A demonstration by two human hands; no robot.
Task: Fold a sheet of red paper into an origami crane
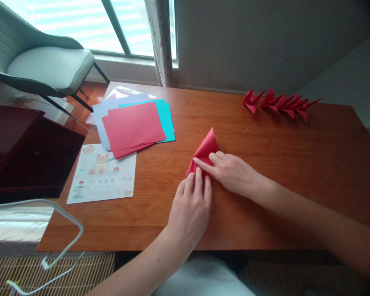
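Note:
A red sheet of paper [206,149], folded to a pointed triangular shape, lies on the wooden table in front of me. My left hand [191,201] rests on its lower end with the fingers stretched out flat; they cover that part, and the thumb is hidden. From the right, my right hand [226,168] reaches in. Its index finger is straight, with the tip pressed on the paper near the left edge, just above the left fingertips. The other right fingers are bent and touch the paper's right side. The paper's tip points away from me.
Several folded red paper cranes [285,102] stand in a row at the back right of the table [265,139]. At left lie red sheets [134,125], blue sheets [169,123] and a bear-printed sheet [106,176]. A chair [49,65] and a white curved frame [70,218] are beyond the table's left edge.

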